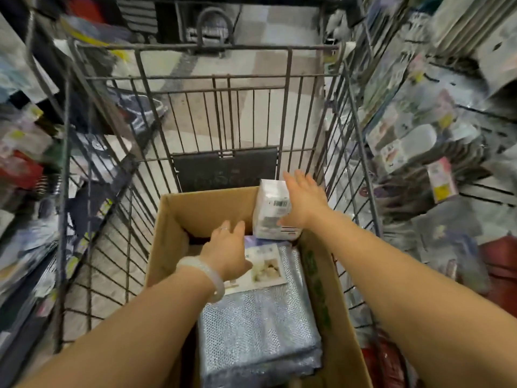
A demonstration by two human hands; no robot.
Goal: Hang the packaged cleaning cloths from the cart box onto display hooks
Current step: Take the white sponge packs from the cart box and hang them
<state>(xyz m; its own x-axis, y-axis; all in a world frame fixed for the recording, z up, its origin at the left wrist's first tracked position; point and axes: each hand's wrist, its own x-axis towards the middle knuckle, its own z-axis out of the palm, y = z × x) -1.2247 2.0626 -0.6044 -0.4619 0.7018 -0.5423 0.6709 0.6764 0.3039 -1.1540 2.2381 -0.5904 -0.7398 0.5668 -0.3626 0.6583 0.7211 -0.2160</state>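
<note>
A wire cart [92, 169] stands in a narrow shop aisle, and inside it sits an open cardboard box [179, 217] with its flaps up. Both hands reach down into the box from the near side. The left hand [228, 254] – a pale bracelet [208, 271] on its wrist and a thin ring on one finger – lies palm down with its fingers straight, resting on the top of a stack of packaged cloths [260, 323] (bluish, textured fabric in clear wrap, with a printed paper label near the hand). The stack fills the near and middle part of the box floor. The right hand [303, 201] is stretched out flat against a white packet [275, 210] that stands upright in the far right corner of the box, its barcode label facing the camera; the fingers are spread and straight along the packet's right side, and the thumb lies across its lower front – whether the thumb truly pinches the packet cannot be told. The two hands are apart, the right one further forward than the left. On either side of the cart, packaged goods [414, 135] hang and lie on the store shelves, blurred, and the tiled floor [265, 32] shows through the cart's far bars.
</note>
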